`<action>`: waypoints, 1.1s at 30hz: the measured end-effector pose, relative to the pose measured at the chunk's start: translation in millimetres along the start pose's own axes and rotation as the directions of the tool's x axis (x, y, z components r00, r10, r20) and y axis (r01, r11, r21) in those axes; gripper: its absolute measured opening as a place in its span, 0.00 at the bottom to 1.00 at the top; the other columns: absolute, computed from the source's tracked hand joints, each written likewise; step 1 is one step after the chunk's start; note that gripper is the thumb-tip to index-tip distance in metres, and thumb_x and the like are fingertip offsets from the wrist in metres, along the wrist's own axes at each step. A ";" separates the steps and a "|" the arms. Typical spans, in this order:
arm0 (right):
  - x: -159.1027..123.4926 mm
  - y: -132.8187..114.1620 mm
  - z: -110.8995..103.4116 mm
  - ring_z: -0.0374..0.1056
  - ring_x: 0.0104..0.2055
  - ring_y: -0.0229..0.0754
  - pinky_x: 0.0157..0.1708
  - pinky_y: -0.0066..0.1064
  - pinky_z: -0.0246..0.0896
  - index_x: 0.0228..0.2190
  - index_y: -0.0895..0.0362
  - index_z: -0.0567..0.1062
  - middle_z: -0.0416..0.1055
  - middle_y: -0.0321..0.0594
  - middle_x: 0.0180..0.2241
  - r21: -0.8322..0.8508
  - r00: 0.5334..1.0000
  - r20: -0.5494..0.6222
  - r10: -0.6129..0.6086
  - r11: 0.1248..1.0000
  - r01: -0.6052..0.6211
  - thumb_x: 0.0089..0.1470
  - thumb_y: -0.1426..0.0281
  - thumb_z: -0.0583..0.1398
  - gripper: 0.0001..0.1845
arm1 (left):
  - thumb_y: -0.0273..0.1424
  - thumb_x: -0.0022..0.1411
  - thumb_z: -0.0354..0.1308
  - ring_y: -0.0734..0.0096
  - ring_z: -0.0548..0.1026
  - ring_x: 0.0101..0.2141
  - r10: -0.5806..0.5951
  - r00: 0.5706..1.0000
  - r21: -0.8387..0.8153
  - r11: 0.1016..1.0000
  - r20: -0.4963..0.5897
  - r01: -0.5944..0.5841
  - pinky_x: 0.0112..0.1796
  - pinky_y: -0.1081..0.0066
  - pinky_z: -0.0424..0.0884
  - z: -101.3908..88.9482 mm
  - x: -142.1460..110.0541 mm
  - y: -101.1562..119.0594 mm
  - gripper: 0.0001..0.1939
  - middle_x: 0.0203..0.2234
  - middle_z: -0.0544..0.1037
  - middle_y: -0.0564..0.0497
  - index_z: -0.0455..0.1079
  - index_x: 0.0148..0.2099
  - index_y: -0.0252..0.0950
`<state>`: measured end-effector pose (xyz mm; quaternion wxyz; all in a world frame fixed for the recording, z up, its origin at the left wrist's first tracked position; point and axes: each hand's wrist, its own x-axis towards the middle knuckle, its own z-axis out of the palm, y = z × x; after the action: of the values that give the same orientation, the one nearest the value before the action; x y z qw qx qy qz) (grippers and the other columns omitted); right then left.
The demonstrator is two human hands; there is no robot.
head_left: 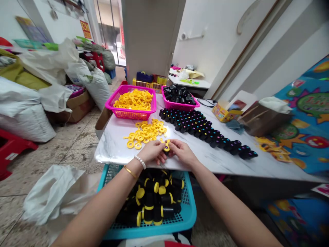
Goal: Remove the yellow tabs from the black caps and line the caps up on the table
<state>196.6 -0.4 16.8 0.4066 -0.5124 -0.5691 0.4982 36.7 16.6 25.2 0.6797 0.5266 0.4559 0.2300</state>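
At the table's front edge, my left hand and my right hand close their fingertips around one small black and yellow plastic piece. A purple dot shows on its top; its lower part is hidden by my fingers. Just beyond my left hand lies a loose pile of yellow plastic rings. Rows of upright black cylinders with coloured dots on top run diagonally to the right. Below my wrists, a turquoise basket holds many black cylinders with yellow ends.
A pink basket of yellow rings and another pink basket of black parts stand at the table's back. To the right are an open yellow box and yellow packaging. White sacks and a red stool occupy the left floor.
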 end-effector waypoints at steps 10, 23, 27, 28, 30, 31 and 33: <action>6.9 -3.8 -4.4 0.60 0.23 0.31 0.25 0.24 0.53 0.28 0.59 0.70 0.67 0.30 0.22 0.011 0.995 0.088 0.045 0.999 -0.046 0.46 0.63 0.65 0.13 | 0.36 0.65 0.47 0.81 0.63 0.12 0.145 0.988 0.216 0.968 -0.058 -0.129 0.16 0.80 0.58 -3.3 7.1 -4.2 0.14 0.14 0.69 0.56 0.62 0.30 0.34; 12.7 -9.6 -14.8 0.67 0.26 0.37 0.27 0.30 0.64 0.26 0.57 0.71 0.72 0.39 0.24 0.069 0.981 0.114 0.157 0.984 -0.166 0.46 0.50 0.62 0.21 | 0.28 0.57 0.55 0.70 0.73 0.30 0.656 0.743 0.685 0.602 -0.133 -0.410 0.34 0.72 0.64 11.0 -8.1 -30.7 0.06 0.28 0.77 0.51 0.73 0.36 0.37; 20.1 -27.3 -18.4 0.60 0.19 0.32 0.19 0.24 0.57 0.26 0.58 0.71 0.67 0.32 0.18 -0.065 0.942 0.217 0.257 0.966 -0.249 0.41 0.61 0.68 0.16 | 0.33 0.60 0.53 0.66 0.73 0.32 0.624 0.760 0.789 0.553 -0.181 -0.266 0.34 0.70 0.65 18.5 -10.6 -25.8 0.09 0.30 0.77 0.47 0.72 0.36 0.34; 19.7 -31.3 -17.0 0.59 0.18 0.31 0.18 0.23 0.54 0.27 0.58 0.70 0.66 0.31 0.18 -0.138 0.950 0.219 0.222 0.971 -0.196 0.43 0.62 0.67 0.14 | 0.34 0.61 0.52 0.65 0.73 0.34 0.626 0.751 0.815 0.536 -0.208 -0.221 0.35 0.70 0.65 21.2 -11.9 -24.1 0.10 0.32 0.77 0.45 0.71 0.39 0.34; 16.8 -35.6 -13.4 0.57 0.18 0.31 0.17 0.22 0.51 0.28 0.57 0.69 0.64 0.29 0.18 -0.259 0.972 0.200 0.122 0.963 -0.067 0.49 0.62 0.63 0.12 | 0.34 0.62 0.50 0.63 0.74 0.36 0.639 0.728 0.851 0.503 -0.248 -0.152 0.36 0.68 0.66 26.3 -13.9 -22.3 0.13 0.36 0.76 0.43 0.69 0.44 0.32; 14.6 -35.0 -11.7 0.57 0.19 0.31 0.18 0.22 0.51 0.29 0.57 0.68 0.64 0.29 0.19 -0.298 0.980 0.182 0.077 0.954 -0.020 0.51 0.61 0.61 0.12 | 0.34 0.63 0.50 0.62 0.74 0.37 0.644 0.720 0.860 0.492 -0.257 -0.133 0.36 0.68 0.66 28.3 -14.4 -22.7 0.14 0.37 0.75 0.42 0.68 0.46 0.32; 9.8 -27.9 -9.6 0.56 0.19 0.31 0.18 0.23 0.51 0.30 0.56 0.68 0.63 0.28 0.20 -0.306 0.987 0.153 0.056 0.952 -0.007 0.52 0.61 0.60 0.11 | 0.34 0.63 0.49 0.62 0.73 0.37 0.640 0.725 0.862 0.490 -0.255 -0.129 0.36 0.68 0.66 30.0 -13.8 -26.4 0.14 0.37 0.75 0.42 0.68 0.46 0.32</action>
<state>199.6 11.3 45.4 0.2680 -0.5365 -0.6613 0.4505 51.5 -18.5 6.9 0.1336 0.7741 0.5442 0.2946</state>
